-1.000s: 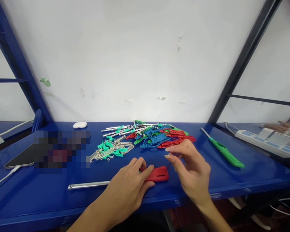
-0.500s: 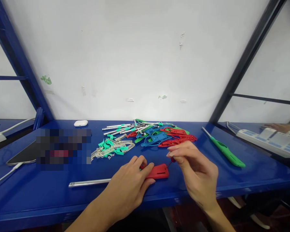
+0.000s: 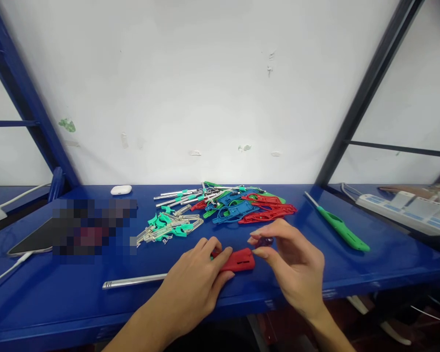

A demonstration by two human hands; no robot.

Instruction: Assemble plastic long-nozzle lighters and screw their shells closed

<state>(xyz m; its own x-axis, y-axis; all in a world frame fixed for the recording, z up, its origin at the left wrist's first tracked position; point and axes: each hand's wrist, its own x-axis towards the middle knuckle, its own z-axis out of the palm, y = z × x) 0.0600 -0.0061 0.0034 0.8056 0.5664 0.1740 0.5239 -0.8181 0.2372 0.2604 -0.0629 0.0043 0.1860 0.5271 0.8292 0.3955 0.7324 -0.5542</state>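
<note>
A long-necked red lighter (image 3: 241,260) lies on the blue table, its silver tube (image 3: 132,281) reaching out to the left. My left hand (image 3: 196,271) is closed over the lighter's middle and presses it down. At the lighter's right end, my right hand (image 3: 295,264) pinches a small screwdriver (image 3: 265,241) by its dark reddish-purple handle. The thin shaft of the screwdriver cannot be made out now. Behind my hands lie red half-shells (image 3: 269,212), blue half-shells (image 3: 234,211) and several silver tubes (image 3: 179,199) with green triggers.
Clear sticks with teal parts (image 3: 170,225) lie left of the shells. A finished-looking green lighter (image 3: 342,227) is at right, near a white power strip (image 3: 407,210). At left are a phone (image 3: 33,237) with a cable and a white earbud case (image 3: 121,189).
My right hand has tipped the screwdriver, and its shaft, visible before at the lighter's right end, no longer shows. My left hand holds the lighter as before.
</note>
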